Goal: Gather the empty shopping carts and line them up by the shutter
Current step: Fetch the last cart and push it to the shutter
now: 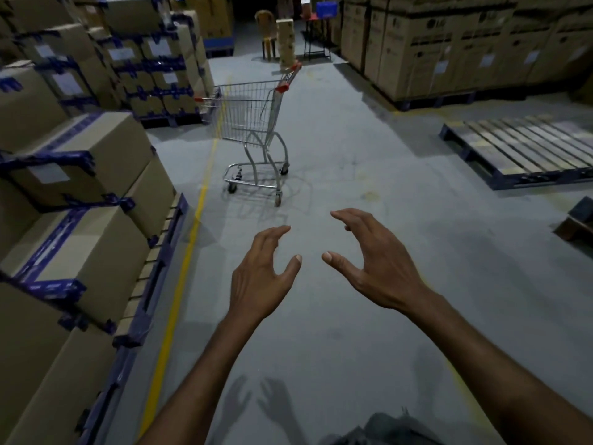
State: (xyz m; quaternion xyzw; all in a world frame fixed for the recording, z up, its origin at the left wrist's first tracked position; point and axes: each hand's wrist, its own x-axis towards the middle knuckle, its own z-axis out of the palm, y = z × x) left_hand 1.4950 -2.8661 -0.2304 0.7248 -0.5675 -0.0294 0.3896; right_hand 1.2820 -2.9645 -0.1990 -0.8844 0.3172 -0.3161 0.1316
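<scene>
Two bare forearms reach up from the bottom of the frame over the grey floor (369, 332). The left hand (260, 274) and right hand (375, 261) sit side by side at centre, palms facing each other. Their fingers (349, 216) are spread wide and loosely curved, gripping nothing, and the thumbs point toward one another.

The shopping cart (253, 123) stands in the upper centre of the frame, above the left fingertips and well apart from both hands, with bare floor between. It is upright on its wheels, and its red handle (288, 75) is on its far side, away from the hands.

A yellow line (179, 284) runs along the floor just left of the cart. Taped cardboard boxes (80, 245) are stacked down the left edge. A bare wooden pallet (526, 146) lies at the right, with more stacked cartons (465, 43) in the upper right.
</scene>
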